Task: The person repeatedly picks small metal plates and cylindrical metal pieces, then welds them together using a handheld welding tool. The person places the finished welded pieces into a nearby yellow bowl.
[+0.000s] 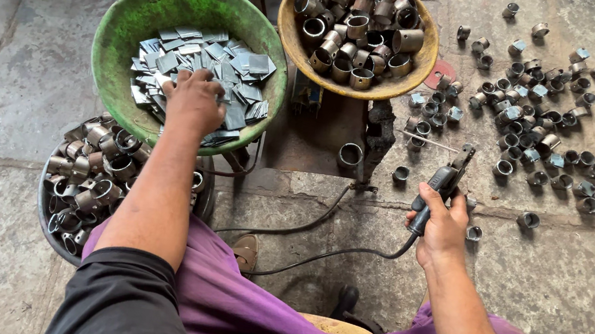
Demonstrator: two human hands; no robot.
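Left hand [194, 102] is down in the green bowl [119, 26], fingers curled onto the heap of small flat metal squares [206, 73]; whether one is pinched yet cannot be told. The squares look thin, stiff, light and sharp-edged, likely slippery when stacked; best taken by opposite edges, one off the top.

Right hand [444, 230] is closed round the black handle of a welding electrode holder [441, 186], rod [429, 140] pointing left, cable trailing back across the stone floor [16, 73].

Containers:
- Yellow bowl [425, 61]: short metal rings, heaped.
- Dark tub [44, 205] under the left forearm: more rings.
- Floor on the right: scattered rings [542, 139], some capped with a square.
- One ring [349, 155] sits alone on the central metal plate.
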